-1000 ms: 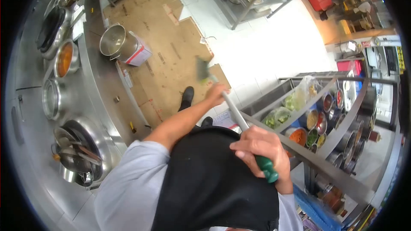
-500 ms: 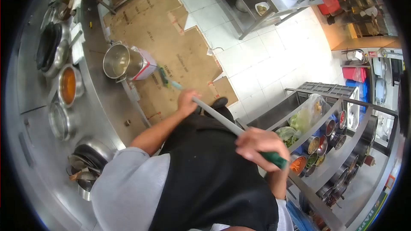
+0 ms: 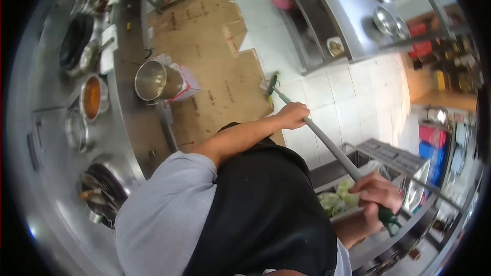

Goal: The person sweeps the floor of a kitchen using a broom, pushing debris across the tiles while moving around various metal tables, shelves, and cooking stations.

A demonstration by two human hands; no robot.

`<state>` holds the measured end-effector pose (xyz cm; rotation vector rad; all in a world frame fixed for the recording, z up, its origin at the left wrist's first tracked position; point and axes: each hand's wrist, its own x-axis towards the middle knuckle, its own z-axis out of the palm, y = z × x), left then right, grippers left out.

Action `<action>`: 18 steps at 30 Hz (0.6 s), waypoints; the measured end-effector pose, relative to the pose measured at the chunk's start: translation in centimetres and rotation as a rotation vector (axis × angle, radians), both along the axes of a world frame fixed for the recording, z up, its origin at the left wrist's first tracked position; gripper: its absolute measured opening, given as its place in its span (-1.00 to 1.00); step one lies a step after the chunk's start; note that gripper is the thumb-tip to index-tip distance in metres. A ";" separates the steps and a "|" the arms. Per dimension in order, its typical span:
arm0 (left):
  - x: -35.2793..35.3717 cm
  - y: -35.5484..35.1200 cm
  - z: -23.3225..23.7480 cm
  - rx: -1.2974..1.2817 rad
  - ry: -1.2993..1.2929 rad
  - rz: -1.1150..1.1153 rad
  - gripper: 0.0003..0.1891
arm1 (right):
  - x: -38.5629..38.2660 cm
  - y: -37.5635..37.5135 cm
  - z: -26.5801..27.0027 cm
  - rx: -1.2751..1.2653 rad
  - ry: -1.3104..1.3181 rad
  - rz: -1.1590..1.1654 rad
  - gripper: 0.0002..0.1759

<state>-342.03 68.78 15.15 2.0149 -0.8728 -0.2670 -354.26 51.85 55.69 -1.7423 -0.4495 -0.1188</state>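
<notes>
Fingers (image 3: 302,110) of left hand (image 3: 293,115) close around the grey pole (image 3: 332,145) partway along; right hand (image 3: 379,198) wraps its green grip (image 3: 389,220), farther from the cardboard (image 3: 204,41). Green head (image 3: 272,85) of the pole is at the cardboard's jagged edge. Metal pot (image 3: 157,81) and red-and-white box (image 3: 189,84) stand at the cardboard's opposite side. Leafy greens (image 3: 337,200) sit well apart from the cardboard.
</notes>
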 end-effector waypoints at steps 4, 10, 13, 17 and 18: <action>4.7 8.3 2.6 0.038 -0.019 0.216 -0.73 | 6.8 -0.7 -0.7 0.094 -0.012 0.217 -0.61; 12.6 31.1 -3.0 0.257 -0.043 0.650 -0.79 | 18.8 12.6 -11.0 0.143 0.212 0.368 -0.78; 15.4 43.3 -13.0 0.432 -0.063 0.862 -0.75 | 23.7 21.8 -18.2 0.064 0.275 0.458 -0.88; 18.6 46.2 -14.4 0.536 0.250 0.934 -0.72 | 28.3 30.0 -16.5 -0.078 0.310 0.516 -0.87; 19.9 46.5 -18.0 0.423 0.236 0.762 -0.70 | 29.8 31.3 -13.7 -0.127 0.275 0.495 -0.88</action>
